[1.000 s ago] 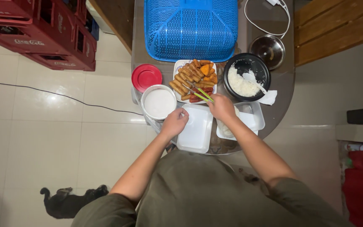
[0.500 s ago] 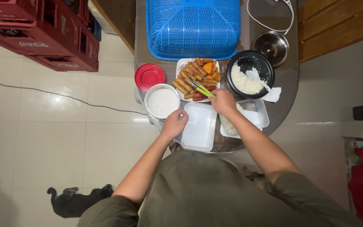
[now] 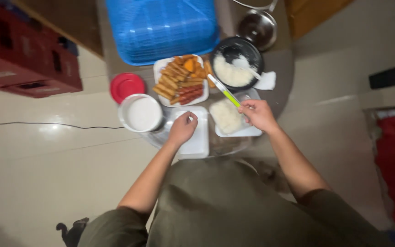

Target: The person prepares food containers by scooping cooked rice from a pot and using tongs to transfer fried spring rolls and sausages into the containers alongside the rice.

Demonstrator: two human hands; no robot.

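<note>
The person stands at a small round table (image 3: 280,77), arms reaching out over the food. The right hand (image 3: 258,114) is curled around the end of a pair of green tongs (image 3: 225,91), which point up and away toward the black pot of rice (image 3: 235,57); I cannot tell whether the tips pinch anything. Under that hand sits a clear plastic container (image 3: 234,120) with a mound of white rice in it. The left hand (image 3: 183,128) rests with its fingers bent on a white tray (image 3: 196,137) that lies just beside the rice container. Beyond the tray is a white plate (image 3: 181,78) heaped with fried rolls, orange pieces and red sausages. To its left stand a white bowl (image 3: 141,113) and, touching it, a red lid (image 3: 126,87). A blue basket (image 3: 161,28) lies upturned at the far side, with a metal lid (image 3: 258,28) near the pot.
</note>
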